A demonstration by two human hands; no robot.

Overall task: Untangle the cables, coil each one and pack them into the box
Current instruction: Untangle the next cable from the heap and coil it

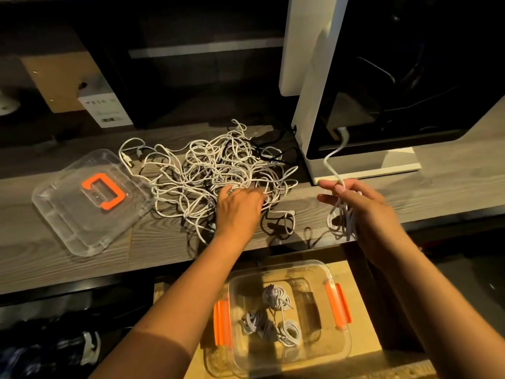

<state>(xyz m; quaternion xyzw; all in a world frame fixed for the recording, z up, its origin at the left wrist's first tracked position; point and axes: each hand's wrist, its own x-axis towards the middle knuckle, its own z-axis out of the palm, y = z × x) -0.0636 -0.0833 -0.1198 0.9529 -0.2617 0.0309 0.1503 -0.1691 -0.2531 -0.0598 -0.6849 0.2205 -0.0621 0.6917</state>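
Note:
A big tangle of white cables (207, 170), with a few black ones mixed in, lies on the wooden desk (82, 269). My left hand (240, 203) reaches into the near right side of the tangle, fingers curled among the strands. My right hand (360, 209) is lifted to the right and grips a partly coiled white cable (341, 220); its loose end rises to a plug (343, 131). Below the desk edge sits a clear box (341, 354) with orange latches, holding three coiled white cables (276, 296).
The clear lid (90, 203) with an orange handle lies on the desk at the left. A white monitor stand and dark screen (382, 105) rise at the back right. A small white carton (106, 110) stands at the back left. The box rests on a light wooden surface (363, 296).

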